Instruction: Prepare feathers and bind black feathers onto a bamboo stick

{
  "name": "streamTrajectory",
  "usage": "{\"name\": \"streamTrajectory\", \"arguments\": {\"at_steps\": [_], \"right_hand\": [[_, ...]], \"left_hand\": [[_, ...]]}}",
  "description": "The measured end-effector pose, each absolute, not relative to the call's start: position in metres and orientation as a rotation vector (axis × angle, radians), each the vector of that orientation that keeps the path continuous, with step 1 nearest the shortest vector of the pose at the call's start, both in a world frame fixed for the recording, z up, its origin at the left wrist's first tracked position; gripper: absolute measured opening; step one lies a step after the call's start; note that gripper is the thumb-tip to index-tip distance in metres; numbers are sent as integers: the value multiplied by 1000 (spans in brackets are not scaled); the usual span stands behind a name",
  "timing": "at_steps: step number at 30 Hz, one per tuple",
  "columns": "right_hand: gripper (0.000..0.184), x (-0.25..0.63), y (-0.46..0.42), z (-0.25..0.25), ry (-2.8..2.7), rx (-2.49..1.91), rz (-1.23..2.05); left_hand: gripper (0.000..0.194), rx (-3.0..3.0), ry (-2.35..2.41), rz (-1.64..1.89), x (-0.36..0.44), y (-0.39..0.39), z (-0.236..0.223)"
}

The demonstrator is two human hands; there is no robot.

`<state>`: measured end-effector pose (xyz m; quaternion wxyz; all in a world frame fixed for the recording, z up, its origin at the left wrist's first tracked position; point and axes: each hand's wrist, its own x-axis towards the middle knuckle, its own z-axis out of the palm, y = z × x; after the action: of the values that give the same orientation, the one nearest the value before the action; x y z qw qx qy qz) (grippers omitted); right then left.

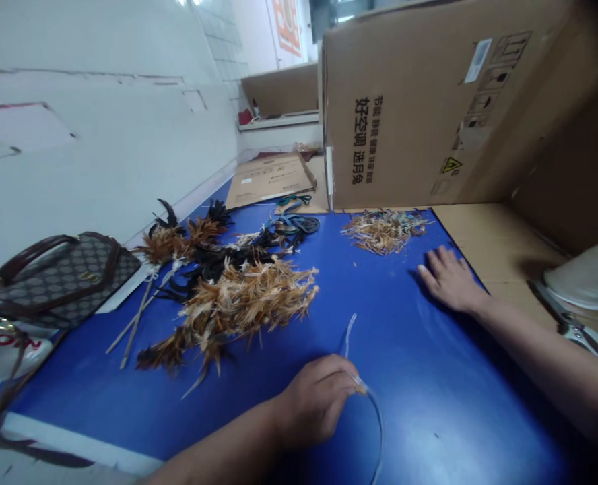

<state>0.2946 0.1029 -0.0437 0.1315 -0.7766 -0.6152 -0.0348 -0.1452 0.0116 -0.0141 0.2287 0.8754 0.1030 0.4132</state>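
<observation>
My left hand (319, 394) is closed in a pinch low in the middle of the view. It holds a thin, pale see-through strip (378, 424); one end sticks up past the fingers and the rest curves down toward the bottom edge. A small yellowish bit shows at the fingertips, too small to name. Further right, my right hand (449, 277) rests palm down with spread fingers on the blue tabletop (410, 357). Just beyond it lies a pile of brown and white feather scraps (386, 232). A large heap of brown feathers (248, 296) is left of my left hand.
Black feathers (238, 256), thin sticks (138, 322) and blue cords (299, 223) lie left of centre. A patterned handbag (71, 276) sits at the left edge. Large cardboard boxes (410, 121) stand behind; scissors (579, 331) and a tape roll (584, 277) are at right.
</observation>
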Motion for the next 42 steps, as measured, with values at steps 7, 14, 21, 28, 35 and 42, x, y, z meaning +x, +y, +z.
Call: {"name": "streamTrajectory", "arguments": {"at_steps": [7,14,21,28,35,42], "right_hand": [[112,313,122,-41,-1552,-2382,-139],[96,298,192,-45,-1687,-2207,27],[100,307,192,-42,-1460,-2175,-38],[70,295,179,-33,-1473,-2030,112],[99,240,154,-14,-1425,-1879,407],[92,185,82,18,-1442,-1578,986]], "left_hand": [[35,2444,263,1133,-144,12,-14],[32,2459,272,1090,-145,12,-15],[32,2440,247,1083,-145,13,-13],[32,2437,259,1122,-144,14,-17],[28,2493,283,1127,-143,16,-24],[25,2801,232,1030,-148,20,-33]]}}
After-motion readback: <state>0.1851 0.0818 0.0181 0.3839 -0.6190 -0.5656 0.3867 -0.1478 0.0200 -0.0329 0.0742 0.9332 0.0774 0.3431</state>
